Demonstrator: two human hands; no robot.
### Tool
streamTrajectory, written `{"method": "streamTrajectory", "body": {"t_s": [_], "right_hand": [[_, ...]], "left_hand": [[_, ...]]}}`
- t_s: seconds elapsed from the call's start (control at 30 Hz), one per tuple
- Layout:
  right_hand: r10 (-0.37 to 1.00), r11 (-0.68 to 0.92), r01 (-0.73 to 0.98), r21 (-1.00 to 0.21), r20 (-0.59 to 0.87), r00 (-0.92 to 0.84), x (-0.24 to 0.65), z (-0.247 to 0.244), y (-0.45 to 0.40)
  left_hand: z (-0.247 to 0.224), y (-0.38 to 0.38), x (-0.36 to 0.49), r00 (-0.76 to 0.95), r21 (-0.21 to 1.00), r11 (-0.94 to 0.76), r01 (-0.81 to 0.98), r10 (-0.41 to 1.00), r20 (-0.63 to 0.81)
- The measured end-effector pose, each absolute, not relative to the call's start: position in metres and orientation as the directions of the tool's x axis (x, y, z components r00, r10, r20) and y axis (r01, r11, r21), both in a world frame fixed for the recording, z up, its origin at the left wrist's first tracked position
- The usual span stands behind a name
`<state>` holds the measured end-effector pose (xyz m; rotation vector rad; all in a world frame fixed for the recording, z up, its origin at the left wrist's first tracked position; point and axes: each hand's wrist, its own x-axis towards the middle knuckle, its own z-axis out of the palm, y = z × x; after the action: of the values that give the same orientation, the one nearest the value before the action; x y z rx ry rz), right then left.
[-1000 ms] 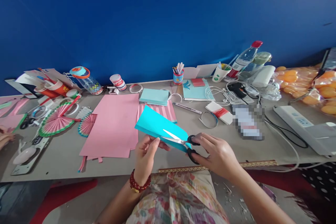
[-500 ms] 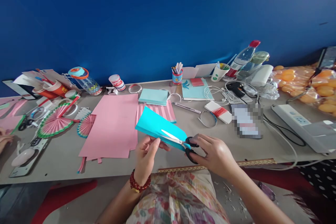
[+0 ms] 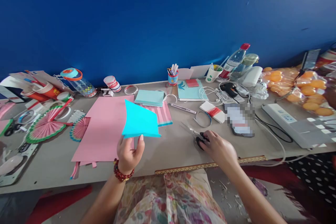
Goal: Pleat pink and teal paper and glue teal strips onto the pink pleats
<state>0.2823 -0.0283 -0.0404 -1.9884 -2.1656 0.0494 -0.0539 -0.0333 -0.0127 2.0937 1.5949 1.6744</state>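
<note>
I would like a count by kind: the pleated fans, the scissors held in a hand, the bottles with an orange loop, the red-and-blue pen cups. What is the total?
Pleated fans, one green-edged, one blue-edged: 2
Scissors in right hand: 1
Bottle with orange loop: 1
Pen cup: 1
Total: 5

The scissors (image 3: 195,133) have come out of the bright blue paper (image 3: 141,120) — right hand (image 3: 219,147) and blades now well apart from it, over the table (image 3: 162,154). The left hand (image 3: 130,152) has carried the paper leftward, its outline changed — now overlapping the large pink sheet (image 3: 102,126).
</note>
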Motion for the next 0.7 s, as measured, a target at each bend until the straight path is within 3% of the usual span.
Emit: {"method": "streamTrajectory", "body": {"t_s": [0.07,0.13,0.3,0.47,0.57,0.7], "right_hand": [[0.993,0.049,0.993,-0.106,0.108,-0.037,0.28,-0.037,-0.025],[0.994,0.065,0.996,-0.059,0.095,-0.06,0.278,-0.033,-0.019],[0.987,0.156,0.985,-0.078,0.058,-0.151,0.281,-0.031,-0.002],[0.972,0.198,0.951,-0.237,-0.077,-0.221,0.289,-0.022,0.008],[0.954,0.299,0.925,-0.233,0.061,-0.293,0.268,-0.008,-0.001],[0.731,0.682,0.681,-0.267,0.22,-0.646,0.213,-0.01,-0.021]], "left_hand": [[-0.008,-0.024,-0.065,0.11,0.347,-0.609,0.714,0.586,0.803],[-0.003,-0.019,-0.069,0.287,0.225,-0.689,0.689,0.544,0.789],[-0.01,-0.022,-0.059,0.629,0.042,-0.791,0.611,0.517,0.58],[-0.04,-0.031,-0.043,0.708,-0.007,-0.796,0.605,0.534,0.463],[-0.049,-0.034,-0.034,0.692,0.014,-0.793,0.609,0.54,0.48],[-0.053,-0.036,-0.023,0.681,0.069,-0.785,0.616,0.574,0.455]]}}
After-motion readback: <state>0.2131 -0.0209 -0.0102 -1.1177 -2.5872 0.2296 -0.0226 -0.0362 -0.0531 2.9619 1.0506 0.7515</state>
